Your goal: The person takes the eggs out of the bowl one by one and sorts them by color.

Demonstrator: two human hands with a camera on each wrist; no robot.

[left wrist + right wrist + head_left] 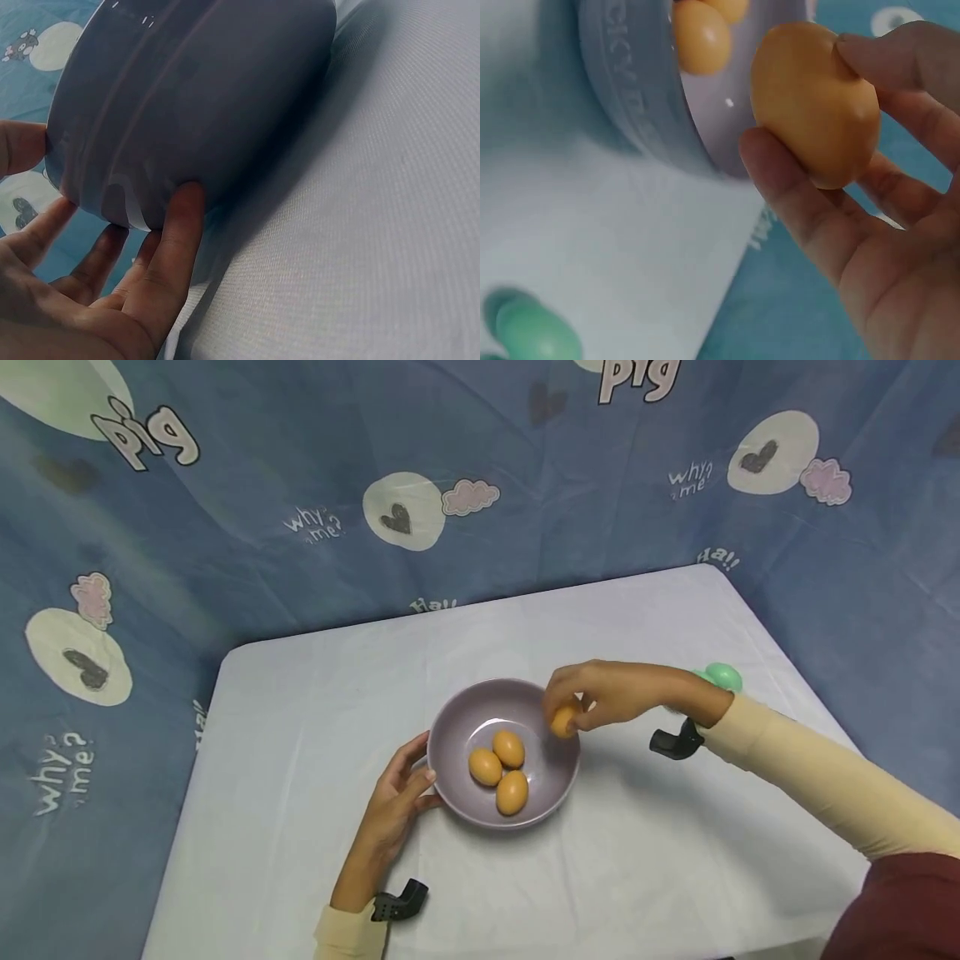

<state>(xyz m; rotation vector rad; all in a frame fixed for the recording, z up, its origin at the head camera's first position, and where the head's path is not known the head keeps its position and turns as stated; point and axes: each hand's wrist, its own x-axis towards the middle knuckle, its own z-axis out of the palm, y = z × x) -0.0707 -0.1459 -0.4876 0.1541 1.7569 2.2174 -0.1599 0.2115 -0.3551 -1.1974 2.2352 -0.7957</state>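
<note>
A mauve bowl (461,722) stands on the white-covered table, with three orange-brown eggs (512,792) lying in its bottom. At its left side my left hand (397,793) grips the bowl, thumb at the rim and fingers against the outer wall (195,97). My right hand (600,693) pinches another orange-brown egg (814,105) between thumb and fingers. In the head view this egg is over the bowl's right rim, partly covered by the fingers. The right wrist view shows it held beside the bowl's opening, apart from the eggs inside.
Green eggs (723,676) lie at the right of the table, partly hidden behind the right forearm; one green egg (536,330) shows in the right wrist view. A blue printed cloth (525,552) hangs behind the white tablecloth (300,710). Each wrist wears a black camera mount (401,900).
</note>
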